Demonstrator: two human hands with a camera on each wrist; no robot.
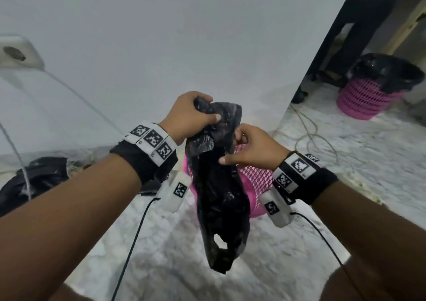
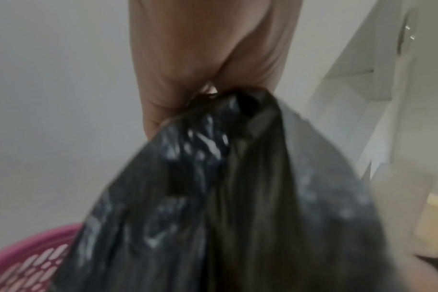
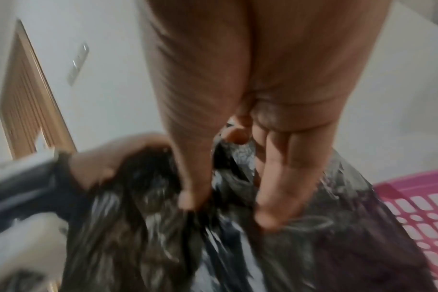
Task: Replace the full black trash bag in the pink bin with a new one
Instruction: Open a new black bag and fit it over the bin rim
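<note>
Marble floor (image 1: 175,243), pale wall behind. Pink bin (image 1: 255,181) stands on it, partly hidden by the new black bag (image 1: 219,199) hanging above it. Full black bag (image 1: 34,183) lies left of the bin. Left hand (image 1: 191,116) grips the new bag's bunched top; right hand (image 1: 251,148) pinches its edge just below.

White wall (image 1: 161,35), marble floor (image 1: 345,151), wall mirror (image 1: 368,93).

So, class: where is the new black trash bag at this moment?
In the head view the new black trash bag hangs at centre, gripped by the left hand and pinched by the right hand, above the pink bin.
</note>
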